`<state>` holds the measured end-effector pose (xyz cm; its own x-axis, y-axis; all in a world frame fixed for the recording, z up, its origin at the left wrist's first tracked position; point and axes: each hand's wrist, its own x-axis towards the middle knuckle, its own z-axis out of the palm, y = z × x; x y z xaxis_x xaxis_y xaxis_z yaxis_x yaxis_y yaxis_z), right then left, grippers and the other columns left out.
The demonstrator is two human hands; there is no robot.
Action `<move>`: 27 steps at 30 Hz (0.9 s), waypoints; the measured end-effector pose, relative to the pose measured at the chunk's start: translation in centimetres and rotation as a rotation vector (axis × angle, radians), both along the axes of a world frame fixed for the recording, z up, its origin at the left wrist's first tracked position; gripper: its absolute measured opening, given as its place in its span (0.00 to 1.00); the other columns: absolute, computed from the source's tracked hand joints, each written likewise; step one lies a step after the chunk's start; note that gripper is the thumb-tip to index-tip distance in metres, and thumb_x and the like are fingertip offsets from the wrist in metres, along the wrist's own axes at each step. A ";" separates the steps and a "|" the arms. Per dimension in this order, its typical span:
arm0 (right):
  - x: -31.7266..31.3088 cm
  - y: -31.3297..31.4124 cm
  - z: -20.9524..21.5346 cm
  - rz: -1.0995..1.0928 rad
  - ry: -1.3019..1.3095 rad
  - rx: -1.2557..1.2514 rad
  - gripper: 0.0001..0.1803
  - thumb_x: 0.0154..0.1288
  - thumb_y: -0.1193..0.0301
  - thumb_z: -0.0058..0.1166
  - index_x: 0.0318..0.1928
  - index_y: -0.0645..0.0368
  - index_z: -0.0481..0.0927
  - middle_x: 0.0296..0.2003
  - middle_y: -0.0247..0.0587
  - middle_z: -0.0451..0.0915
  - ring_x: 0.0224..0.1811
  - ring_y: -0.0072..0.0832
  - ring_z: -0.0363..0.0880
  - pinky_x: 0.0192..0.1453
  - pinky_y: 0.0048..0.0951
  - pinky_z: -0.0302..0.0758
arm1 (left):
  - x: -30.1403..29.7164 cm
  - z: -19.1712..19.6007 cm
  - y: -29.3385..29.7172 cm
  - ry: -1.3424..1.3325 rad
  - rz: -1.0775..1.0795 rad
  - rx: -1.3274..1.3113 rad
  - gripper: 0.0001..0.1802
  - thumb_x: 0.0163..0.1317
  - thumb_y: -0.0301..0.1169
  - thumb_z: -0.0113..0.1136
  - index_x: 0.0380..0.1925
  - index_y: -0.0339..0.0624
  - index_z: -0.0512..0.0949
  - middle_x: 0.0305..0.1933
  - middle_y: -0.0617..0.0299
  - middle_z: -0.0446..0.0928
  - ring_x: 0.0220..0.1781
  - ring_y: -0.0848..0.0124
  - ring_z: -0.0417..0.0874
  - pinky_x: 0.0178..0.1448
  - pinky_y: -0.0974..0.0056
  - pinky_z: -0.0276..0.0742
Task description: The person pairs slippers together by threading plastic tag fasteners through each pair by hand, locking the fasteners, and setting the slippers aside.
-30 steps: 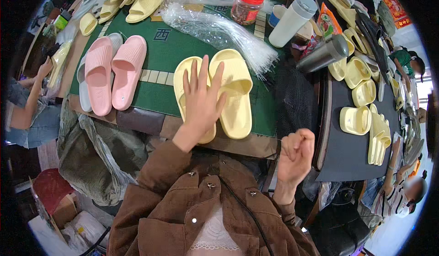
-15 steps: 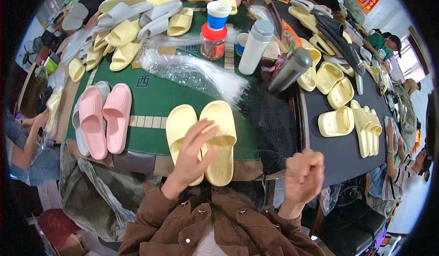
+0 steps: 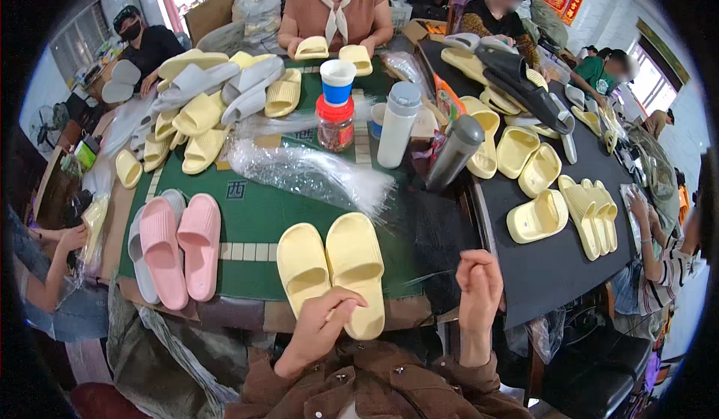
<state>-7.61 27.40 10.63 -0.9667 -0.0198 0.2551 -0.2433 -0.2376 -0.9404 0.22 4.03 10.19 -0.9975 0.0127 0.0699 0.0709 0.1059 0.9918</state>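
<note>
A pair of pale yellow slide slippers (image 3: pixel 354 250) lies side by side at the near edge of the green table, toes pointing away. My left hand (image 3: pixel 323 328) is over their heel ends, thumb and fingers pinched together; anything between them is too small to make out. To the right, my right hand (image 3: pixel 479 288) is raised in front of the table edge with its fingers curled closed. A faint thin line shows near it, but I cannot tell whether it is held. Beyond the slippers lies a bundle of thin clear plastic strands (image 3: pixel 329 179) in a clear bag.
Pink slippers (image 3: pixel 200 247) lie over grey ones at left. A pile of yellow and grey slippers (image 3: pixel 198 112) is behind. A red-lidded jar (image 3: pixel 335 128), a white bottle (image 3: pixel 398 127) and a grey flask (image 3: pixel 455 153) stand mid-table. More slippers cover the black table (image 3: pixel 490 269). Co-workers sit around.
The view has tilted up, so the table sits lower in it. My left hand has drawn back toward the slippers' heels, its spread fingers now pinched. My right hand stays raised, fingers closed.
</note>
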 end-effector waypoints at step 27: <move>-1.1 -0.8 6.6 -0.731 0.825 0.570 0.07 0.56 0.85 0.55 0.36 0.65 0.80 0.35 0.47 0.83 0.34 0.35 0.80 0.38 0.28 0.76 | -1.6 1.6 0.9 0.799 0.312 -1.123 0.18 0.45 0.25 0.63 0.39 0.53 0.85 0.40 0.69 0.71 0.38 0.69 0.71 0.41 0.63 0.64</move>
